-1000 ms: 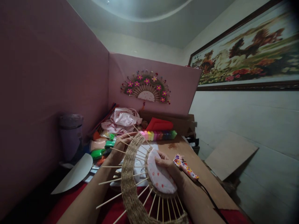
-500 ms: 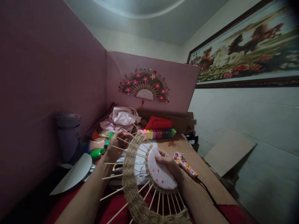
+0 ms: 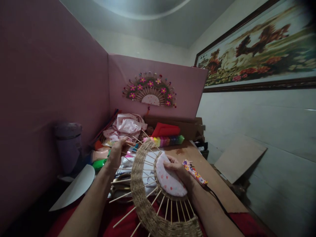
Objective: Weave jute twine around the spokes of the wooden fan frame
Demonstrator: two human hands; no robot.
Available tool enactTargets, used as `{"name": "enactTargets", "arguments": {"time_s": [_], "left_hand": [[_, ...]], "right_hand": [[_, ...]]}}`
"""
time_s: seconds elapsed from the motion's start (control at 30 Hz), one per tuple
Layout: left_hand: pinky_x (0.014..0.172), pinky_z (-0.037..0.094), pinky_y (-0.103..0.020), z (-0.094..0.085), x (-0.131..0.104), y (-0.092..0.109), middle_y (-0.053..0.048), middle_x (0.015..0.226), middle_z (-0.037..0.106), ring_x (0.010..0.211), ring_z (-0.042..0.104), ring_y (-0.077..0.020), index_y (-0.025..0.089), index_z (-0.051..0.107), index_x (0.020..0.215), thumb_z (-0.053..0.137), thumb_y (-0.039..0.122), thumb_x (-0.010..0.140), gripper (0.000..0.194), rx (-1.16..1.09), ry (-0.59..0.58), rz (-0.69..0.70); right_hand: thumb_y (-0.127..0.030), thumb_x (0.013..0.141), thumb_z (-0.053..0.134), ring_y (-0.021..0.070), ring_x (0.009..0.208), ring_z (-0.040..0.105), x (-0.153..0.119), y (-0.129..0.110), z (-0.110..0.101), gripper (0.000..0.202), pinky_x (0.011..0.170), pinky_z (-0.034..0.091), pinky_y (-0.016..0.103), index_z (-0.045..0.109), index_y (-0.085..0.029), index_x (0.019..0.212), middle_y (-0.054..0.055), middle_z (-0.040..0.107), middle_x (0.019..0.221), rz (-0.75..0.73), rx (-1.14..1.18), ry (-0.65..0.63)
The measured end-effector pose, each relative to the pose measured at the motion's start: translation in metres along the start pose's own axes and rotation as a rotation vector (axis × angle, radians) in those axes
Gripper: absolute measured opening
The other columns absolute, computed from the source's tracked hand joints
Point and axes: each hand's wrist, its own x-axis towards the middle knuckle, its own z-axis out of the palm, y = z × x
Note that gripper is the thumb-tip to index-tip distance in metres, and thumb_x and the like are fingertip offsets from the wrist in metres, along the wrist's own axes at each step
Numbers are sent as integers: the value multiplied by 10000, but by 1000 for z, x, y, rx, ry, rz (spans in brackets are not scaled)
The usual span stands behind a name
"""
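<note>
A fan frame (image 3: 139, 184) of woven brown twine over thin wooden sticks is held up on its side, its sticks pointing left and down. At its inner edge is a white half-round cloth piece with red dots (image 3: 170, 179). My right hand (image 3: 176, 166) grips this cloth piece, thumb on its face, other fingers mostly behind it. My left hand (image 3: 119, 149) is at the upper left, its fingers pinched at the tip of one of the sticks.
A finished fan with pink flowers (image 3: 150, 89) hangs on the pink board (image 3: 185, 82). Behind my hands lie crumpled cloth (image 3: 128, 123), red felt (image 3: 165, 129) and clay packs. Scissors (image 3: 120, 187) lie below; a flower-patterned glue gun (image 3: 195, 172) is at right.
My left hand has shifted slightly left and lower along the stick tips. The view has turned a little, and the fan frame stays in my right hand.
</note>
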Motion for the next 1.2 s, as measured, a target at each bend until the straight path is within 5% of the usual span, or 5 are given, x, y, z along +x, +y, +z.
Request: {"name": "enactTargets", "arguments": {"time_s": [0.13,0.3,0.57,0.87,1.2], "left_hand": [[401,217,-198,-3,3,-2,6,504,581,418,351,-67,155,701,641,644,284,576,156,221,40,66],[538,362,-220,-2,6,-2,-14,573,631,580,523,-136,177,703,601,694,209,507,100,309,38,197],[604,387,-236,-17,8,0,-24,687,666,657,560,-158,210,712,680,663,275,638,92,756,-52,479],[617,374,-241,7,-9,7,-21,716,617,664,536,-133,210,693,768,562,240,770,134,1169,-156,803],[618,387,-238,14,-7,44,-12,759,672,687,584,-139,215,694,777,561,262,755,142,1145,-146,715]], "right_hand": [[-266,600,712,84,519,532,1,0,-2,283,489,397,183,603,-126,821,9,608,673,13,-31,13],[-255,597,707,92,529,550,2,0,-4,276,499,413,189,607,-119,816,14,613,684,4,-60,18],[-252,580,718,94,512,543,4,0,-6,275,473,394,183,606,-112,790,7,601,637,13,-67,39],[-279,589,714,121,547,573,5,-3,-8,306,512,424,210,623,-113,830,28,637,661,-47,-39,55],[-254,629,696,87,529,543,-2,-8,-4,288,515,405,187,596,-139,873,4,615,671,-94,64,43]]}}
